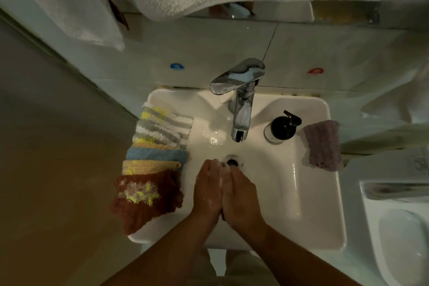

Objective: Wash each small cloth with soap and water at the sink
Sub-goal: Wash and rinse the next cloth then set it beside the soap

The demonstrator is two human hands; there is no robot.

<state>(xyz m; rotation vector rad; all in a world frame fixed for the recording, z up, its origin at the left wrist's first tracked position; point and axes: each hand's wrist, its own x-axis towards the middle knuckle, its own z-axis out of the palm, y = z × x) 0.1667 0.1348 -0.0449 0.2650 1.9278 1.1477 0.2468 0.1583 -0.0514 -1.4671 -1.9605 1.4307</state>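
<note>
a person's left hand [206, 190] and right hand [239, 195] are pressed flat together, palm to palm and flecked with suds, over the basin of a white sink [301, 216], fingertips near the drain [232, 162]. small cloths [160, 153] overlap along the rim left of the hands, a maroon cloth [144, 195] nearest. a purple cloth [322, 146] lies on the right rim beside a soap bottle [283, 127].
</note>
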